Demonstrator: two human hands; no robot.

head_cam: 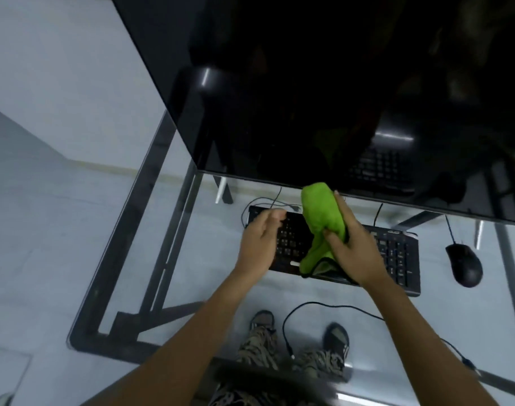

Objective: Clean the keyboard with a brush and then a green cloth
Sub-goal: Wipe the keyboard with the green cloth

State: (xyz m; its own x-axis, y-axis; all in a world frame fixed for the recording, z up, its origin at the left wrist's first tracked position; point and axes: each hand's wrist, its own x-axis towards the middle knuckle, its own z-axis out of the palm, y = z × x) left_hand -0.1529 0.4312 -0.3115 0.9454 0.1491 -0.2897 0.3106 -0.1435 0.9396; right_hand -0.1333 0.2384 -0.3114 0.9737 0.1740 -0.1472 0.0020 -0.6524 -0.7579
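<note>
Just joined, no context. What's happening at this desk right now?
A person stands at a glass desk cleaning a black keyboard. The right hand has a grip on a bunched green cloth, held just above the middle of the keyboard. The left hand hovers open over the keyboard's left end, holding nothing. No brush is visible, so this looks like the cloth stage. A black mouse sits to the right of the keyboard, and a large dark monitor stands behind it.

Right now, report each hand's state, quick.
Left hand: open, holding nothing, hovering over the keyboard.
Right hand: closed on the green cloth, held bunched above the keyboard.
</note>
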